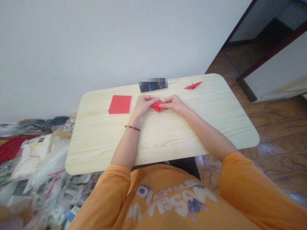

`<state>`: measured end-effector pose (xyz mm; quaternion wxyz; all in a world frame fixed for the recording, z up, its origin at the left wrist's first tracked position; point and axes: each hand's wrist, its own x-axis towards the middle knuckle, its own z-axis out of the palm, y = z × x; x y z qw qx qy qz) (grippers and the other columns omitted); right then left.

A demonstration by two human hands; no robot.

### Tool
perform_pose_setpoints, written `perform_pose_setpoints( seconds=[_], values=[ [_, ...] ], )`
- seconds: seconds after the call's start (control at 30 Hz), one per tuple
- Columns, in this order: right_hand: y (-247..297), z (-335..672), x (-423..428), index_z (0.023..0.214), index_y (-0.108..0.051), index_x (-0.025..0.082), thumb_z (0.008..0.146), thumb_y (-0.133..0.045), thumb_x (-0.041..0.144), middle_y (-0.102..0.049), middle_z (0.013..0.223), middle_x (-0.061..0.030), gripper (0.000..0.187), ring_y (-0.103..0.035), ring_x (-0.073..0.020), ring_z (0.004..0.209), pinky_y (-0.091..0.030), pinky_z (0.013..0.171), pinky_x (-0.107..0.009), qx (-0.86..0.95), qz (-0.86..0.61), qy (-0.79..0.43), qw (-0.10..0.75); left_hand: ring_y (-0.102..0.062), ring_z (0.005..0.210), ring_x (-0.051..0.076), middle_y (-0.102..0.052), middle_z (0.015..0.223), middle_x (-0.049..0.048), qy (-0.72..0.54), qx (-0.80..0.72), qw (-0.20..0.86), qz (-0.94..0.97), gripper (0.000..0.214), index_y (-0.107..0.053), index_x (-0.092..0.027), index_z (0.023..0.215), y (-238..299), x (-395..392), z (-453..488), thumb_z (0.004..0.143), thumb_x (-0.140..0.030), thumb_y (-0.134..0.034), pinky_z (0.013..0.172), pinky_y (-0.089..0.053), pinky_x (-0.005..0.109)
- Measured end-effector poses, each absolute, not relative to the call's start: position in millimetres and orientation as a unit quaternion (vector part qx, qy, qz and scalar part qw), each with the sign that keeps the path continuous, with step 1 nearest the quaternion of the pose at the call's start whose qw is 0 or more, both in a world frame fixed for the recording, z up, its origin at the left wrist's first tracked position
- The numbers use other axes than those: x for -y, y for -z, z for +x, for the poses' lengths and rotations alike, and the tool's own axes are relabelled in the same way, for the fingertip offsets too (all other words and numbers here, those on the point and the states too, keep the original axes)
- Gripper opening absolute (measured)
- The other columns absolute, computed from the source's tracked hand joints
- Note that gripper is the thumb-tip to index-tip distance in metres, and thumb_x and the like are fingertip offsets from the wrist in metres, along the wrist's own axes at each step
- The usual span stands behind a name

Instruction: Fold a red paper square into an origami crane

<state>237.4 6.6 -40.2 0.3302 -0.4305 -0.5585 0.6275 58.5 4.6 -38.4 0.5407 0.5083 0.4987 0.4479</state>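
Between my two hands is a small folded piece of red origami paper (157, 107), held just above or against the table; which of these I cannot tell. My left hand (144, 104) pinches its left side, thumb on top. At its right edge the thumb and fingers of my right hand (173, 103) are closed on the paper. A stack of square red paper sheets (120, 104) lies to the left of my left hand. Off to the right, near the back edge, rests a finished red paper crane (193, 85) with its wings spread.
The light wooden table (168, 137) has rounded corners and stands against a white wall. A phone (153, 85) with a white cable lies at the back, behind my hands. Bagged clothes and plastic wrapping (48, 172) are heaped at the left. Wood flooring (275, 134) and a doorway are at the right.
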Motion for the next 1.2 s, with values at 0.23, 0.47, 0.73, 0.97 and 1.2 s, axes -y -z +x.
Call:
perform_pose_setpoints(
  seconds=[0.23,0.47,0.73,0.97,1.2],
  values=[
    [37.9,237.2,-5.5,0.063,-0.069,0.014,0.051,-0.085,0.041,-0.066,0.057,-0.0025,0.034,-0.053,-0.0103,0.052,-0.043,0.054,-0.025,0.562,-0.435,-0.623,0.328,-0.062,0.062,0.014,-0.072,0.07,0.0062,-0.454,-0.505,0.515,0.524,0.028,-0.072,-0.014,0.068,38.4,-3.9,61.0,0.063,-0.04,-0.079,0.062,-0.049,0.026],
    [38.9,236.7,-5.5,0.06,-0.069,0.014,0.052,-0.086,0.038,-0.065,0.056,-0.0021,0.031,-0.053,-0.01,0.052,-0.043,0.055,-0.025,0.556,-0.431,-0.627,0.334,-0.063,0.061,0.014,-0.071,0.069,0.0052,-0.443,-0.486,0.539,0.526,0.038,-0.07,-0.015,0.069,31.9,-0.3,59.1,0.055,-0.047,-0.084,0.061,-0.05,0.026],
    [35.6,236.7,-4.3,0.059,-0.07,0.014,0.05,-0.086,0.036,-0.066,0.054,-0.0014,0.028,-0.054,-0.0096,0.052,-0.042,0.053,-0.023,0.549,-0.435,-0.63,0.336,-0.064,0.061,0.014,-0.072,0.071,0.0067,-0.421,-0.484,0.559,0.525,0.038,-0.07,-0.014,0.071,30.8,1.8,57.5,0.051,-0.042,-0.087,0.06,-0.051,0.027],
    [36.2,236.7,-4.4,0.06,-0.07,0.013,0.048,-0.087,0.035,-0.066,0.055,-0.0018,0.03,-0.055,-0.0089,0.052,-0.041,0.054,-0.023,0.54,-0.432,-0.639,0.336,-0.064,0.062,0.014,-0.072,0.071,0.0066,-0.406,-0.486,0.549,0.546,0.04,-0.07,-0.014,0.072,31.2,0.6,57.2,0.054,-0.046,-0.084,0.059,-0.05,0.025],
    [35.4,237.0,-4.2,0.061,-0.07,0.012,0.049,-0.086,0.036,-0.066,0.054,-0.002,0.032,-0.053,-0.0084,0.052,-0.04,0.053,-0.022,0.547,-0.428,-0.638,0.333,-0.063,0.064,0.014,-0.072,0.073,0.0064,-0.396,-0.488,0.528,0.571,0.036,-0.07,-0.014,0.074,32.6,-0.6,55.6,0.062,-0.046,-0.079,0.06,-0.049,0.025]
  ],
)
